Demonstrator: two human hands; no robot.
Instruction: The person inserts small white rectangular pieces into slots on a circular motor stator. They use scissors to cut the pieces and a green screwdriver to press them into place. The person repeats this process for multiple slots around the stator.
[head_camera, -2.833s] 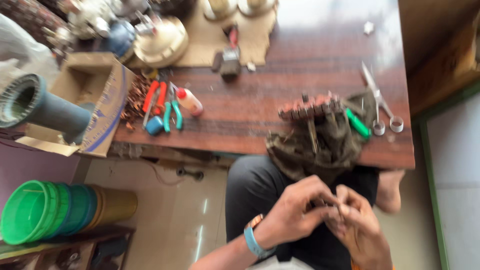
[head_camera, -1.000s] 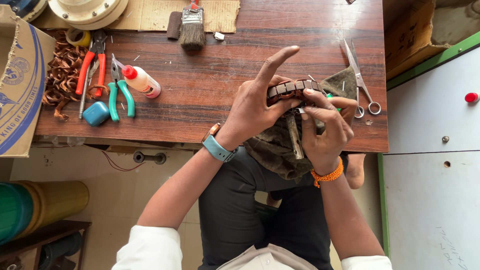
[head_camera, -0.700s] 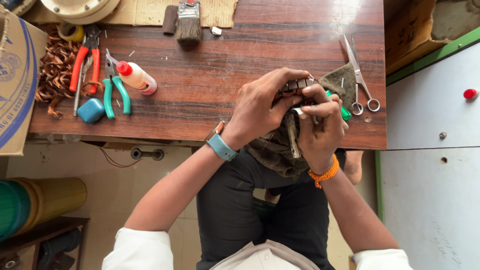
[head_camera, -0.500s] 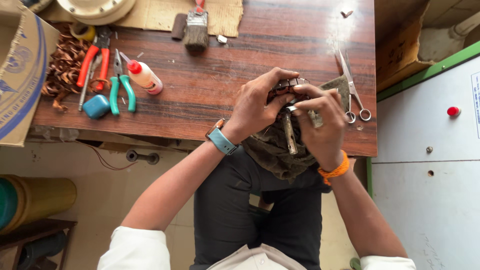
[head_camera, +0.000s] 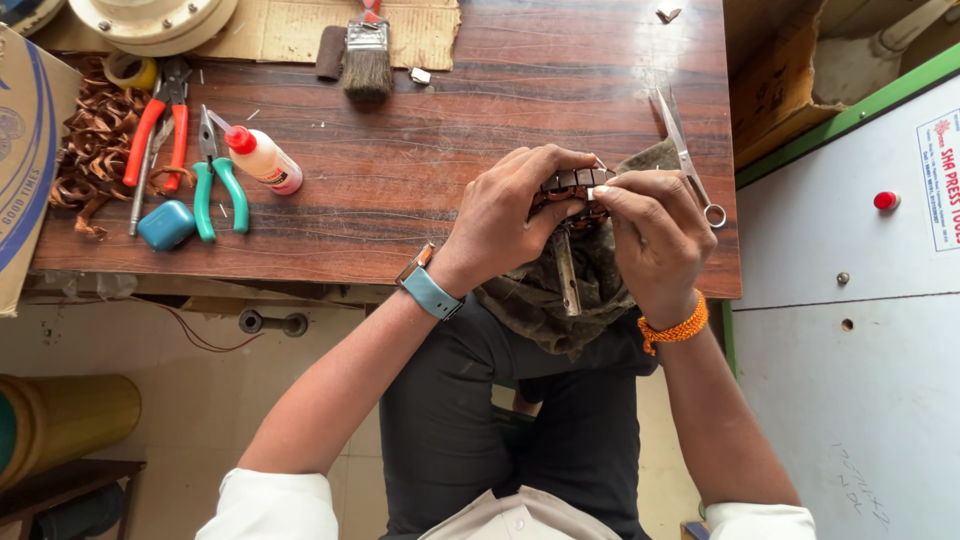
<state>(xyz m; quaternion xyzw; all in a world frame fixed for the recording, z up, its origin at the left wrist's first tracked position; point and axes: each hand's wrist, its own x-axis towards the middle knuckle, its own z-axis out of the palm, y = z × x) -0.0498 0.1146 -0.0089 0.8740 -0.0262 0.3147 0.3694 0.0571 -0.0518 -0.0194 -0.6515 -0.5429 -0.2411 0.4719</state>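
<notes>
My left hand (head_camera: 515, 215) and my right hand (head_camera: 650, 235) meet at the near edge of the wooden table (head_camera: 480, 130). Both grip a small slotted metal motor core (head_camera: 572, 184) with copper wire in it; a steel shaft (head_camera: 567, 275) hangs down from it. My left fingers wrap the core's left side, my right fingers pinch its top right. A dirty olive cloth (head_camera: 545, 300) lies under it and droops over my lap. A blue watch sits on my left wrist, an orange band on my right.
Scissors (head_camera: 685, 150) lie just right of my hands. At the left are green pliers (head_camera: 215, 180), red cutters (head_camera: 160, 125), a glue bottle (head_camera: 262, 160), a blue case (head_camera: 166, 224) and copper scraps (head_camera: 95, 165). A brush (head_camera: 367, 50) lies at the back. A cardboard box (head_camera: 25, 150) stands far left.
My hands have come up from my lap to the table edge with the core. My left index finger, pointing up a second ago, has curled down onto the core.
</notes>
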